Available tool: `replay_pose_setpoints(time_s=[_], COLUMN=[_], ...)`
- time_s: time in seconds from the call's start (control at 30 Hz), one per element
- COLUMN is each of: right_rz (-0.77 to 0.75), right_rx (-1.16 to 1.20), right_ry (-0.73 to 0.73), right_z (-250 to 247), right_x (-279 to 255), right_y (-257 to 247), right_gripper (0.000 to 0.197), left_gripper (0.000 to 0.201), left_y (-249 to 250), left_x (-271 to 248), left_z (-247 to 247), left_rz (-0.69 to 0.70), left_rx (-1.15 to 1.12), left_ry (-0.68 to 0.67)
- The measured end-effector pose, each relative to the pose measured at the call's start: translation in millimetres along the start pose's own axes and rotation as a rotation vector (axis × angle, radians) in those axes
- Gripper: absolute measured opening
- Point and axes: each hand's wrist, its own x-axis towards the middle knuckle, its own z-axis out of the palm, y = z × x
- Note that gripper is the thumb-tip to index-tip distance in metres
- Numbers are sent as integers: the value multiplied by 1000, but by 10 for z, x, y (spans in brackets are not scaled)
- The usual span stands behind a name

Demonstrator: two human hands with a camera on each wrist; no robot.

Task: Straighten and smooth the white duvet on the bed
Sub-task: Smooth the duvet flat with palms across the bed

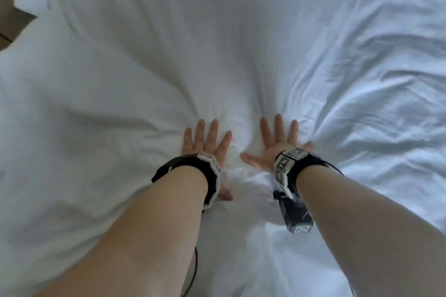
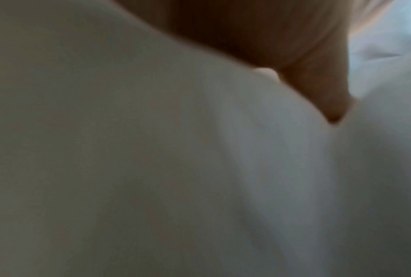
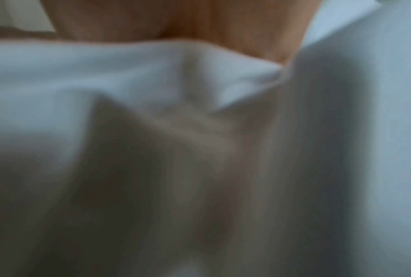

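Note:
The white duvet fills almost the whole head view, with creases radiating out from where my hands press. My left hand lies flat on it, palm down, fingers straight and spread. My right hand presses flat beside it, fingers spread, thumb pointing left. The two hands sit close together, a small puckered ridge of fabric between them. In the left wrist view my left hand shows as a blurred palm against the duvet. The right wrist view is blurred too, with my right hand above bunched duvet.
The right part of the duvet is heavily wrinkled. At the top left the duvet's edge ends against a brown floor. A black cable hangs below my left forearm.

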Motion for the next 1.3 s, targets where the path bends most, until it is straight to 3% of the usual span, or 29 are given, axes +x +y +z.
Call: replay_pose_setpoints(time_s=[0.13,0.37,0.43,0.57,0.73,0.83,0.93,1.0,1.1,1.13,1.23,1.3], right_rz=[-2,58,30,-43,-114,-182,-200,-212,-195,-191,-135,-99], right_rx=[81,-25,-100,-204,-242,-331,-377,-303,-143,-131,-218,-190], right_ry=[78,-41,-75,10,15,-54,-57,-44,45,56,40,4], right_z=[-215,1189,1405,1608,2267,2753,2754,2544,2332,2378,2883,3287], right_x=[28,-577,-784,-944,-1360,-1774,-1961,-1948,-1786,-1774,-1871,-1872], right_y=[129,509,604,733,1099,1386,1486,1401,1297,1299,1479,1609], right_gripper=[103,108,113,118,111,118,115,107,105,108,117,128], left_gripper=[129,124,117,100,111,103,101,99,96,99,110,110], left_y=[-91,391,575,877,1324,1783,1933,1905,1857,1860,2073,2233], left_x=[-8,-558,-788,-1151,-1714,-2153,-2271,-2261,-2241,-2231,-2274,-2373], left_z=[-180,701,902,1145,1826,2363,2342,2143,1876,1888,2277,2607], left_rz=[-38,-42,-45,-125,-172,-208,-223,-210,-212,-217,-214,-214], left_rx=[-101,-8,7,-70,-12,-90,-108,-77,-104,-145,-150,-150], left_ry=[107,-2,-24,-22,-62,-131,-164,-104,164,178,-11,-54])
